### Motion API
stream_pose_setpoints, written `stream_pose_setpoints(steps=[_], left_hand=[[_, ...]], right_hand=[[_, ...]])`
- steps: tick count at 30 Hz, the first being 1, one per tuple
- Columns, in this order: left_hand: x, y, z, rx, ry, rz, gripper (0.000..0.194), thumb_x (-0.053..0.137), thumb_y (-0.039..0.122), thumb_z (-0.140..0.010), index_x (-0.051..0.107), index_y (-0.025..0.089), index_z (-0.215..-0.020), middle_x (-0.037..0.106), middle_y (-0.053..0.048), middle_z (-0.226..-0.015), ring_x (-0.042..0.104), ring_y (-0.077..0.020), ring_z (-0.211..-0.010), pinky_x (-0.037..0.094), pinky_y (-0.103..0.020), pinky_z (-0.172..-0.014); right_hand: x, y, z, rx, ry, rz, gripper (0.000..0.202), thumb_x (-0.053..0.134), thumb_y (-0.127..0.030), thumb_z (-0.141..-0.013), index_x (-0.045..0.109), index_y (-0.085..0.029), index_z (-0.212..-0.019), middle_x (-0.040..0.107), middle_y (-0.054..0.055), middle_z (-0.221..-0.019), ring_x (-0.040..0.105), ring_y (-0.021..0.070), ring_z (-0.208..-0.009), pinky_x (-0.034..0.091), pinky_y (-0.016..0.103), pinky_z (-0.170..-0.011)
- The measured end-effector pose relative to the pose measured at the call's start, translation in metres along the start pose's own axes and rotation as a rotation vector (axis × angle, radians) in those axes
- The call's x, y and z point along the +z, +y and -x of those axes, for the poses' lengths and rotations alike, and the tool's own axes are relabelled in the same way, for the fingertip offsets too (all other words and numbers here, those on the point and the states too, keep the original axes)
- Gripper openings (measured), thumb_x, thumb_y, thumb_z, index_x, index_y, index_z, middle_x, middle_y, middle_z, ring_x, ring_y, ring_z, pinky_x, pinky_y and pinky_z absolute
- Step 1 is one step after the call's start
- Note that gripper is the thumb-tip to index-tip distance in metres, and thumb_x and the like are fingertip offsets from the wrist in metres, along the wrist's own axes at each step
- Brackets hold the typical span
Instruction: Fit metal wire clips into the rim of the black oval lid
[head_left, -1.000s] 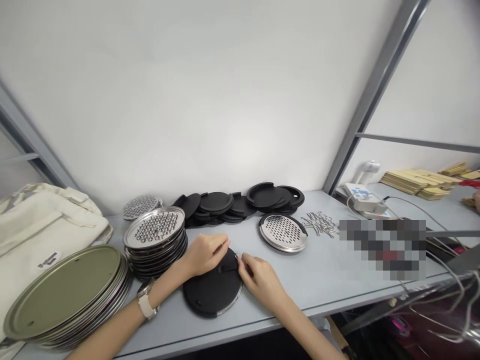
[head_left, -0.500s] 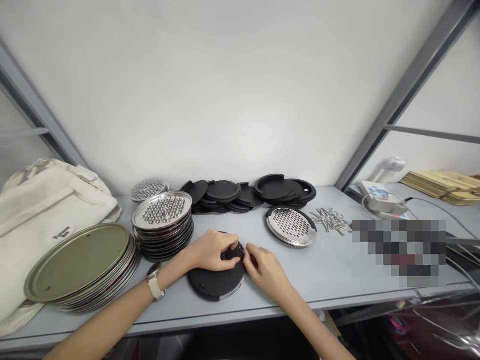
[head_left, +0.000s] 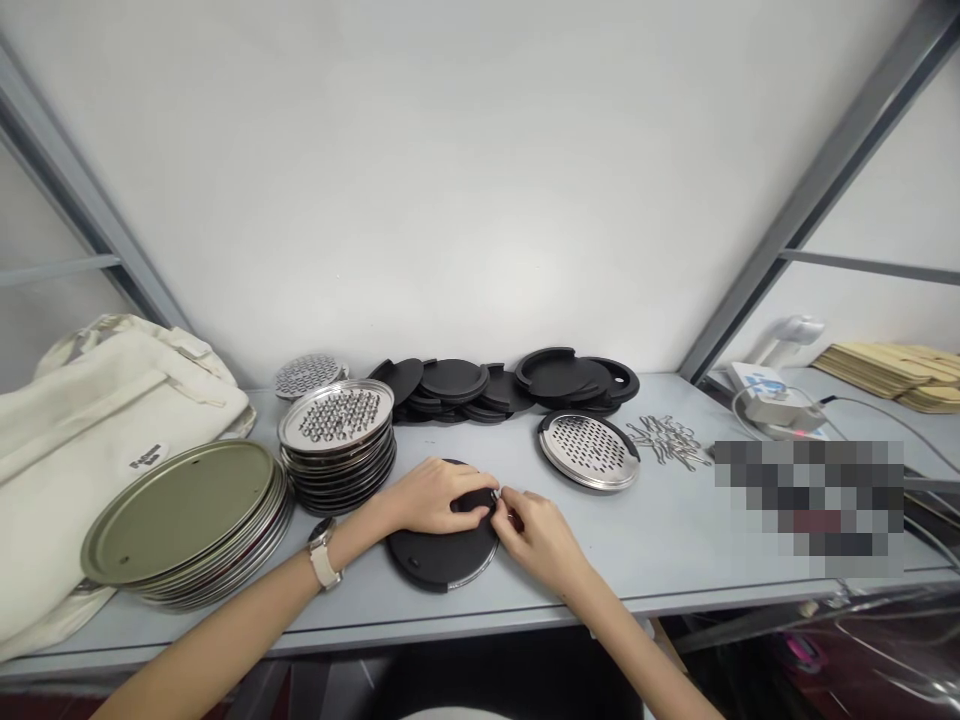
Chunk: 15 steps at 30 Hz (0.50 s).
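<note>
The left hand [head_left: 439, 495] lies palm down on a round black disc [head_left: 442, 562], coming in from the left with a bent wrist. Its thumb and pointer finger curl toward each other by the right edge of the disc. It is hard to tell whether it grips the disc or just presses on it. The right hand [head_left: 536, 530] comes in from the other side, its fingers folded in. Its thumb and pointer finger pinch a tiny shiny piece [head_left: 494, 495] at that same edge. The disc lies flat near the front of the table [head_left: 637, 535].

There is one watch [head_left: 324, 560], on the left wrist. Three silver grater faces show: one on a tall stack [head_left: 337, 470], one on a round grater [head_left: 589, 450] right of the hands, and one on a grater at the back [head_left: 307, 375]. One pile of wire hooks [head_left: 669, 440] is too tangled to count. At least five black discs [head_left: 450, 378] overlap by the wall. One pile of plates [head_left: 180, 510] has a green plate on top.
</note>
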<state>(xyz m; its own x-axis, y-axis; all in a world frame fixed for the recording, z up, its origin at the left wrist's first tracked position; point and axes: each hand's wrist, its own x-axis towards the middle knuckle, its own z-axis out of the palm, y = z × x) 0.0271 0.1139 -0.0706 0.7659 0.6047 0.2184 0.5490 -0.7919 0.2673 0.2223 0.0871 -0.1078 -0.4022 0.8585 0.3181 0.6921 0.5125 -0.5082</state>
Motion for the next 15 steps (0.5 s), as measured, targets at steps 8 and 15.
stream_pose_setpoints(steps=[8, 15], left_hand=[[-0.0009, 0.0009, 0.0003, 0.006, -0.007, 0.001, 0.031, 0.049, 0.030, -0.086, 0.053, 0.025, -0.116, 0.063, -0.002, -0.094, 0.060, -0.0176, -0.080, 0.039, -0.024, -0.069], [0.0009, 0.0002, 0.0010, -0.004, 0.006, -0.008, 0.032, 0.051, 0.031, -0.085, 0.052, 0.024, -0.116, 0.063, -0.002, -0.096, 0.061, -0.0183, -0.082, 0.040, -0.025, -0.070]], right_hand=[[0.0011, 0.0009, 0.0008, -0.029, 0.005, -0.017, 0.018, 0.040, -0.021, -0.086, 0.047, -0.020, -0.069, 0.048, -0.004, -0.054, 0.044, 0.0108, -0.049, 0.028, 0.022, -0.052], [0.0014, -0.0004, 0.0010, -0.040, 0.025, -0.012, 0.022, 0.040, -0.022, -0.087, 0.045, -0.020, -0.066, 0.045, -0.004, -0.053, 0.043, 0.0106, -0.048, 0.028, 0.022, -0.051]])
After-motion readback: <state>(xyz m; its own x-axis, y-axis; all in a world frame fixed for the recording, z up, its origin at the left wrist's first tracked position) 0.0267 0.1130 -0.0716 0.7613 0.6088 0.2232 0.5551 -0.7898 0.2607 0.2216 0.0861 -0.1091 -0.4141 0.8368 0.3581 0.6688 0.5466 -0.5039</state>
